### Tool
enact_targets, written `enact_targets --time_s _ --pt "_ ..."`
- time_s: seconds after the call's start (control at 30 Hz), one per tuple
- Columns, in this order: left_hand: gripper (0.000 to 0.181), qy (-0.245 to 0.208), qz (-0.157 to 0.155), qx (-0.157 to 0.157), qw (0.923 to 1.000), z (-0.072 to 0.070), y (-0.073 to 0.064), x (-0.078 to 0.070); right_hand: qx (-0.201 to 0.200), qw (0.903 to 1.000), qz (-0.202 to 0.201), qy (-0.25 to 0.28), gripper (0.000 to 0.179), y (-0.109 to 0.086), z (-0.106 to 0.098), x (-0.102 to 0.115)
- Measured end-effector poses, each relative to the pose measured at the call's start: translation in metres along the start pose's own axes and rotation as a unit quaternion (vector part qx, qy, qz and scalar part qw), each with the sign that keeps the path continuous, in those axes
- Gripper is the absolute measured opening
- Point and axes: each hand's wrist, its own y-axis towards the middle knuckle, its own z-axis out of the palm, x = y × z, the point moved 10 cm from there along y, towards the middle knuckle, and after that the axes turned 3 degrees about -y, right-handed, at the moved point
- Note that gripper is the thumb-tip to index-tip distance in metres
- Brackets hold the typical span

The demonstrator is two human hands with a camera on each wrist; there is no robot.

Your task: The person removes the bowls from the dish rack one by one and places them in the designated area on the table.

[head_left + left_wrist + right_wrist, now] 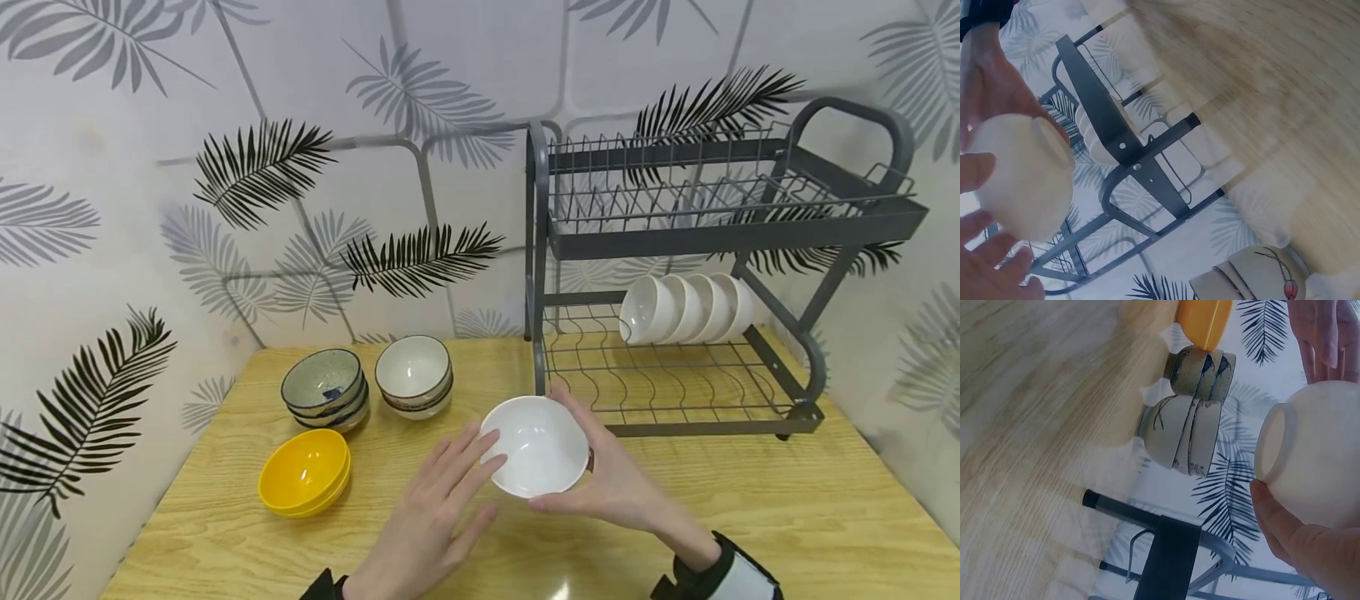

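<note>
Nearest the camera, the person's left grip [431, 510] reaches up from the bottom edge, back of the hand upward, fingers spread and nearly straight. Its longest fingertips overlap the left rim of a white bowl [534, 446]; whether they press on it cannot be told. The right grip [613, 477] comes in from the other side and pinches that bowl, thumb along the near edge and fingers behind. Dark cuffs show at both wrists.

The bowl is held above the wooden surface [750, 492], just in front of the rack's near left corner, its mouth tilted toward the head camera. It is plain and glossy inside, with a raised foot ring visible from the right wrist.

The grey dish rack [675, 430] holds four white bowls [648, 312] on edge in its lower tier. At left stand three nested groups: yellow bowls [307, 475], greyish bowls [322, 383] with dark rims and a blue mark inside, and dark-rimmed pale bowls [412, 371] beside them.
</note>
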Motion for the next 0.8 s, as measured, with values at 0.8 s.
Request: enact_targets --time_s 0.8 --pt "0.007 0.022 -0.041 -0.003 0.9989 0.008 -0.025 0.039 0.048 0.9982 -0.033 0.013 0.084 -0.005 0.002 -0.005"
